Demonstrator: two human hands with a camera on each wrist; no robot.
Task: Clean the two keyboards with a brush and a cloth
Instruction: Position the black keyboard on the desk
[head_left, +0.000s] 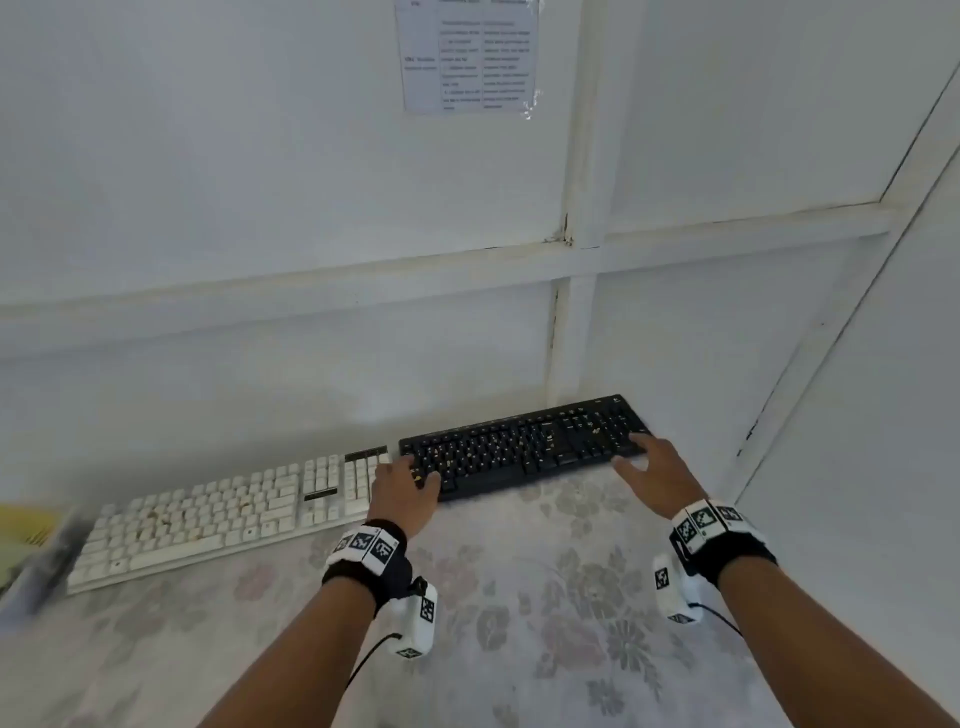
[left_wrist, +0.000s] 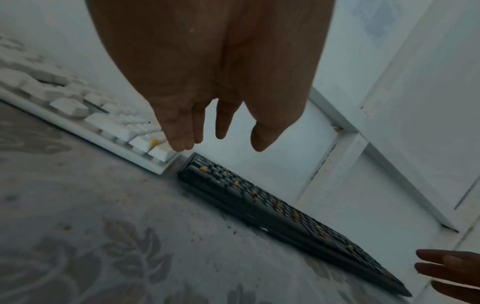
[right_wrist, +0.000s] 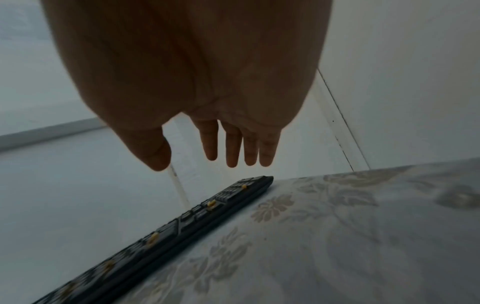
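Observation:
A black keyboard lies against the wall at the right, dotted with yellow crumbs. A white keyboard, stained with crumbs too, lies to its left. My left hand hovers over the black keyboard's near left corner with fingers straight and slightly spread, empty. My right hand hovers over the near right corner, fingers extended, empty. In the wrist views both hands sit just above the black keyboard without gripping it. No brush is identifiable.
A floral tablecloth covers the table. White panelled walls close off the back and right side. A blurred yellow and grey object sits at the far left edge. A paper notice hangs on the wall.

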